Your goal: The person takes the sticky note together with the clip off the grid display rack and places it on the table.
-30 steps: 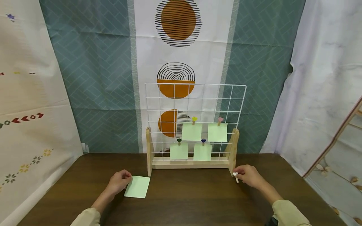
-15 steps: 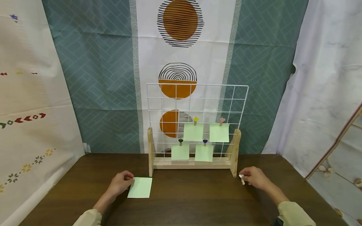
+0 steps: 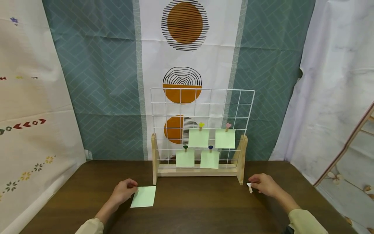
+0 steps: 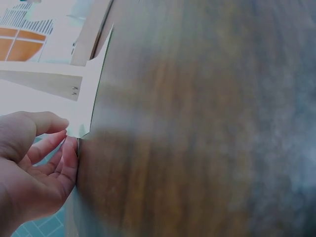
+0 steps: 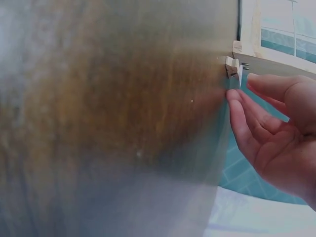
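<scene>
Green note paper (image 3: 143, 196) lies flat on our dark wooden table (image 3: 193, 208), just in front of the left foot of the wooden stand (image 3: 154, 159). Our left hand (image 3: 124, 191) rests at the paper's left edge; in the left wrist view the thumb and fingers (image 4: 59, 148) are curled in and pinch the paper's corner (image 4: 79, 131) against the table.

Our right hand (image 3: 264, 184) sits near the stand's right foot, well apart from the left hand. Its fingertips (image 5: 234, 98) pinch a small white clip (image 3: 249, 187), which touches the tabletop; the right wrist view shows the clip (image 5: 233, 66) just above the fingertips, with the other fingers loosely bent.

Between the two hands stands the white wire grid (image 3: 201, 110), upright in its wooden stand. Four green notes (image 3: 198, 137) hang on the lower part of the grid, two above and two below, each held by a small heart-topped peg (image 3: 201, 125). Patterned cloth (image 3: 99, 81) hangs behind the table.
</scene>
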The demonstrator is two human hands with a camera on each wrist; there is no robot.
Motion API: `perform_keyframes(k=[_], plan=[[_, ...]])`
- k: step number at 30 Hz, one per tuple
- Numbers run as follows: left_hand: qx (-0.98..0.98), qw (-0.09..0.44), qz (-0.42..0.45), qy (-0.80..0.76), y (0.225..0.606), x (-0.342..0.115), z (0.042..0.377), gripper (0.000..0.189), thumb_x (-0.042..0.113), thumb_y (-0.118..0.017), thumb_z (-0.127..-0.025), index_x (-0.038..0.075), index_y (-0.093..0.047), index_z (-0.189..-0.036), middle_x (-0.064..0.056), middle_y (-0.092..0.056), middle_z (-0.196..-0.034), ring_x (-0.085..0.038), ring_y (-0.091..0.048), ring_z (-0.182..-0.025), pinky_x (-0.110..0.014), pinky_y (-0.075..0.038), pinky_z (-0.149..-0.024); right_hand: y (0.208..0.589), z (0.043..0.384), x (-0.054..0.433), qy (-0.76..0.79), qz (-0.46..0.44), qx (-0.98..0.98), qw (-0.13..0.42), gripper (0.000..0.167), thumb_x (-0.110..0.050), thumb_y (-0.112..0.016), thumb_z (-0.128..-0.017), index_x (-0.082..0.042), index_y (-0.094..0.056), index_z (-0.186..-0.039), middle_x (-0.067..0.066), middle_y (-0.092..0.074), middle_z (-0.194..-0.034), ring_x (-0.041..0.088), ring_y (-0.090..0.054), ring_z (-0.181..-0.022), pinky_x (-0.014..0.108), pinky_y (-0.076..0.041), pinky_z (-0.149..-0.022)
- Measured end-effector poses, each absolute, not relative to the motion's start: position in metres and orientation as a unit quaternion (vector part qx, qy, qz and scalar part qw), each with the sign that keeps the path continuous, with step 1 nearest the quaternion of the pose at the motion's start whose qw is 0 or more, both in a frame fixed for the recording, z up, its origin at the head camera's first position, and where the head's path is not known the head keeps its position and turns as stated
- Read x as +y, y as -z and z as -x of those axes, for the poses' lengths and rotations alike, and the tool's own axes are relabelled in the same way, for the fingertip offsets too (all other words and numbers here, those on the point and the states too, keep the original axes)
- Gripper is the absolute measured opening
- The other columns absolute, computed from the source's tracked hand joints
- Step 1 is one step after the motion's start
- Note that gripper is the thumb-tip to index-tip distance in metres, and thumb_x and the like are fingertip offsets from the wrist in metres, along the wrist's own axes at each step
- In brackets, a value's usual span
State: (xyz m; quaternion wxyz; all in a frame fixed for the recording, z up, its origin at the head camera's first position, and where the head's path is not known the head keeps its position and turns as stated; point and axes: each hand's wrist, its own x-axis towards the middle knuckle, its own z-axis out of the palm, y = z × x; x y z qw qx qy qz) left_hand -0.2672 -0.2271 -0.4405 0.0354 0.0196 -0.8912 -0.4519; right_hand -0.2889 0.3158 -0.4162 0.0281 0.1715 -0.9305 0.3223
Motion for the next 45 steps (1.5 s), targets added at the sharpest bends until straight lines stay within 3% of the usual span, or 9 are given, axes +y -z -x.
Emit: perform_keyframes(k=[9,15,19,25,30,36,45], plan=[[-0.895,0.054,-0.016,0.443,0.43,-0.219,0.261,0.027,0.009,-0.059,-0.091,-0.01,-0.058,-0.109,-0.016,-0.06,-0.099,-0.029,-0.057,-0.088,-0.042,-0.05,-0.074,0.409,0.289,0.317,-0.317,-0.157,-0.933,0.066,0.016,0.003,-0.062,-0.087,0.012,-0.066,-0.099,0.019,-0.069,-0.09,0.02,-0.059,-0.06,0.027,-0.049,-0.05],[-0.908,0.12,0.014,0.401,0.415,-0.205,0.254,0.03,0.008,-0.06,-0.089,-0.012,-0.057,-0.111,-0.027,-0.056,-0.109,-0.04,-0.054,-0.1,-0.053,-0.044,-0.083,0.392,0.288,0.309,-0.328,-0.137,-0.929,0.1,0.019,-0.001,-0.063,-0.089,0.012,-0.066,-0.103,0.02,-0.069,-0.095,0.024,-0.064,-0.071,0.027,-0.051,-0.054],[-0.898,0.148,0.033,0.414,0.401,-0.188,0.252,0.03,0.007,-0.06,-0.09,-0.012,-0.057,-0.113,-0.026,-0.057,-0.11,-0.04,-0.055,-0.102,-0.053,-0.044,-0.085,0.378,0.287,0.3,-0.337,-0.132,-0.924,0.122,0.021,-0.004,-0.063,-0.091,0.01,-0.067,-0.106,0.02,-0.069,-0.099,0.027,-0.066,-0.07,0.029,-0.052,-0.057],[-0.876,0.154,0.044,0.455,0.383,-0.165,0.251,0.029,0.007,-0.059,-0.092,-0.008,-0.057,-0.117,-0.023,-0.057,-0.118,-0.039,-0.054,-0.112,-0.052,-0.044,-0.091,0.358,0.283,0.281,-0.368,-0.151,-0.907,0.139,0.026,-0.004,-0.063,-0.092,0.01,-0.064,-0.113,0.022,-0.068,-0.102,0.03,-0.067,-0.083,0.027,-0.054,-0.062],[-0.868,0.175,0.061,0.461,0.371,-0.152,0.259,0.027,0.006,-0.06,-0.09,-0.005,-0.06,-0.115,-0.018,-0.062,-0.113,-0.034,-0.057,-0.106,-0.048,-0.046,-0.087,0.34,0.28,0.26,-0.38,-0.171,-0.895,0.156,0.031,-0.004,-0.063,-0.092,0.011,-0.059,-0.119,0.021,-0.067,-0.103,0.031,-0.067,-0.088,0.027,-0.054,-0.064],[-0.856,0.196,0.099,0.468,0.352,-0.131,0.268,0.024,0.004,-0.06,-0.089,-0.003,-0.062,-0.112,-0.016,-0.065,-0.11,-0.031,-0.061,-0.099,-0.045,-0.049,-0.081,0.319,0.282,0.238,-0.352,-0.194,-0.899,0.174,0.032,-0.013,-0.063,-0.094,0.006,-0.061,-0.12,0.017,-0.068,-0.106,0.031,-0.066,-0.094,0.036,-0.054,-0.07],[-0.834,0.193,0.127,0.501,0.329,-0.098,0.286,0.03,0.004,-0.06,-0.09,-0.005,-0.06,-0.119,-0.019,-0.062,-0.117,-0.033,-0.06,-0.105,-0.046,-0.05,-0.084,0.291,0.298,0.206,-0.352,-0.224,-0.891,0.181,0.033,-0.01,-0.061,-0.094,0.007,-0.06,-0.122,0.02,-0.065,-0.116,0.036,-0.061,-0.107,0.048,-0.051,-0.082]])
